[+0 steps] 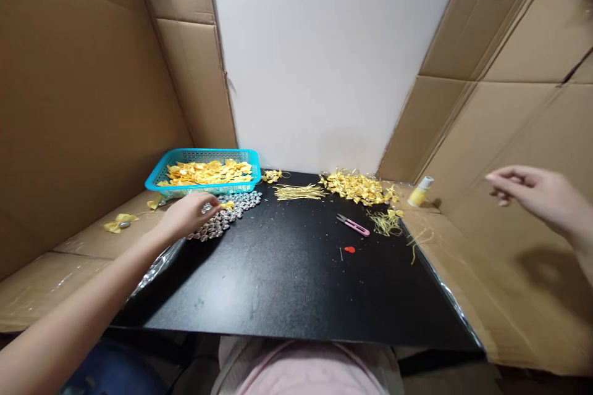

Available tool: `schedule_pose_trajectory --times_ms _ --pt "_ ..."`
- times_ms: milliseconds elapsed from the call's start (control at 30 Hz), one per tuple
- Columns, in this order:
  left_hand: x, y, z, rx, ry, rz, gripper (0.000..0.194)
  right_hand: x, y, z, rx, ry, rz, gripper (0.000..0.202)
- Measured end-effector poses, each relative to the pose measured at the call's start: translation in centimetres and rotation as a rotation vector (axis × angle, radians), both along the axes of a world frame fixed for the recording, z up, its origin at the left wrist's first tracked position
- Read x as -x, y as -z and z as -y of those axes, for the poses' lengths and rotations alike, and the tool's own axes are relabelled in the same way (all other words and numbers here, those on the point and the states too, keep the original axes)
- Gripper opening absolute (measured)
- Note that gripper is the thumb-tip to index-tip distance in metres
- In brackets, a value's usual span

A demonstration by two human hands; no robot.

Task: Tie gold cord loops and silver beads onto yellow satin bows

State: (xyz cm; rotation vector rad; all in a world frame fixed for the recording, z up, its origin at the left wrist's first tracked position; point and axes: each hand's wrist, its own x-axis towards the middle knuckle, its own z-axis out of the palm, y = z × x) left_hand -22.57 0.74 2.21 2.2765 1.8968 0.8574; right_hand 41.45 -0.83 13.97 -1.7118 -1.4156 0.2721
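Note:
My left hand (pixel 192 217) reaches over the silver beads (pixel 215 228) at the left of the black table, its fingers pinched on a small yellow bow (pixel 227 205). The beads are shiny and lie spread in front of a blue plastic basket (pixel 157 180) filled with yellow ribbon pieces (pixel 208 171). Raised in the air at the far right is my right hand (pixel 532 194), with thumb and index finger pressed together. Whatever may be between those fingertips is too small to make out. A bow with a silver bead (pixel 123 223) lies on the cardboard at the left.
At the back are cut yellow cords (pixel 300 192) and a heap of yellow bows (pixel 359 188). Pink thread snips (pixel 353 225), a red piece (pixel 349 249) and loose thread (pixel 385 223) lie at right. A yellow thread spool (pixel 420 192) stands by cardboard walls (pixel 500 111).

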Motion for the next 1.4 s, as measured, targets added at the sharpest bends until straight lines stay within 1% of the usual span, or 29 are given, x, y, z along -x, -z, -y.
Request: schedule_pose_trajectory --times_ms 33,67,100,133,167,200,267,333,367,400,467,533,600,700,767,833,967,1067,1167,1233,1333,1400 --pt "-0.9 -0.6 0.4 -0.021 -0.003 0.134 0.033 1.9 -0.4 0.9 -0.155 -0.047 -0.207 0.015" --pt "-2.1 -1.2 0.8 -0.035 -0.011 0.285 0.034 4.2 -0.3 1.6 -0.255 -0.117 -0.402 0.015" --pt "-3.6 -1.6 1.0 -0.023 0.007 0.439 0.034 6.9 0.2 2.1 -0.314 -0.183 -0.549 0.013" --pt "-5.4 -2.0 1.1 0.001 0.037 0.604 0.034 9.8 1.0 2.5 -0.337 -0.233 -0.672 0.011" --pt "-7.3 -2.1 1.0 0.035 0.073 0.776 0.034 12.9 2.2 2.6 -0.279 -0.306 -0.774 0.011" --pt "-9.3 -2.1 0.8 0.115 0.136 0.921 0.034 16.0 3.6 2.4 -0.186 -0.378 -0.866 0.014" --pt "-13.2 -1.5 0.0 0.282 0.229 1.136 0.032 21.7 6.7 1.5 -0.062 -0.466 -0.898 0.025" --pt "-16.4 -0.3 -0.6 0.407 0.249 1.289 0.033 25.7 9.7 0.1 0.034 -0.518 -0.919 0.035" --pt "-17.6 0.4 -0.8 0.435 0.215 1.365 0.036 27.1 11.1 -0.4 0.093 -0.531 -0.995 0.038" --pt "-18.6 1.2 -0.9 0.454 0.205 1.387 0.039 28.0 12.3 -0.8 0.137 -0.526 -1.073 0.042" --pt "-19.8 2.6 -0.7 0.488 0.193 1.409 0.044 28.9 14.3 -1.0 0.199 -0.51 -1.178 0.044" --pt "-20.3 3.6 -0.2 0.493 0.199 1.417 0.046 29.2 15.8 -0.6 0.229 -0.499 -1.221 0.043" --pt "-20.4 4.2 0.2 0.474 0.202 1.441 0.042 29.5 16.8 0.1 0.229 -0.51 -1.207 0.039" --pt "-20.3 4.5 0.5 0.476 0.201 1.504 0.036 30.4 17.7 0.7 0.127 -0.513 -1.121 0.035" --pt "-20.3 4.6 0.5 0.504 0.208 1.536 0.035 30.8 18.0 0.8 0.036 -0.479 -1.078 0.033" --pt "-20.3 4.8 0.6 0.525 0.221 1.541 0.035 31.0 18.0 0.6 -0.017 -0.448 -1.073 0.032" --pt "-20.4 5.1 0.8 0.56 0.253 1.511 0.033 30.5 17.6 0.3 -0.001 -0.439 -1.125 0.032" --pt "-20.3 5.3 0.9 0.528 0.314 1.402 0.03 29.9 17.2 0.1 -0.007 -0.459 -1.093 0.031" --pt "-19.9 5.2 0.6 0.489 0.362 1.315 0.032 29.4 17.1 -0.2 -0.022 -0.524 -0.999 0.028" --pt "-19.4 4.9 0.4 0.484 0.372 1.247 0.034 29.2 17.1 -0.4 -0.018 -0.568 -0.939 0.027" --pt "-18.8 4.2 0.4 0.452 0.422 1.06 0.029 28.9 17.3 -0.5 -0.01 -0.603 -0.869 0.026" --pt "-18.7 4.0 0.5 0.435 0.443 1.002 0.027 28.8 17.4 -0.5 -0.013 -0.609 -0.845 0.026"
